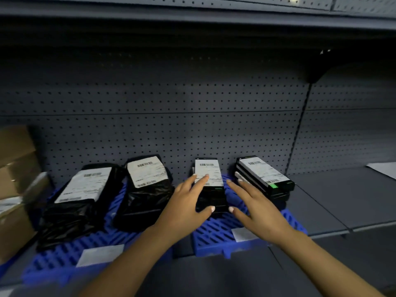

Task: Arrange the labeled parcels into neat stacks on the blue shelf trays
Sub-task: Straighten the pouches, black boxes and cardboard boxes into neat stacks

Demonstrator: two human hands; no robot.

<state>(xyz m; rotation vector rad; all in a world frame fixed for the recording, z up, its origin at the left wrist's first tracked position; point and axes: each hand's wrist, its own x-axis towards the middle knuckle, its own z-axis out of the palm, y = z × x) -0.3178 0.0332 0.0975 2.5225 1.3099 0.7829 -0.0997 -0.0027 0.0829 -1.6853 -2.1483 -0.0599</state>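
Left hand (188, 202): fingers straight, spread over the middle parcel stack (211, 189), fingertips touching its white label, thumb against the stack's near end. Nothing is gripped.

Right hand (255, 206): fingers straight and spread, hovering just right of that same stack, thumb tip close to its near end; whether it touches cannot be told.

Middle parcel stack: flat black parcels, label uppermost, lying between the two hands on the right blue tray (216, 236).

Right parcel stack (264, 179): flat black parcels, labelled on top, slightly fanned, just beyond the right hand's fingertips, at the same tray's right end.

Bagged parcel (147, 189): black plastic wrap, white label, just left of the left hand, on the left blue tray (64, 266).

Second bagged parcel (79, 196): further left of the left hand, same tray, label uppermost.

Cardboard boxes (15, 179): far left of the left hand, stacked at the shelf's edge.

Shelf (321, 202): grey metal, carries both trays; perforated back panel (171, 103) beyond the hands.
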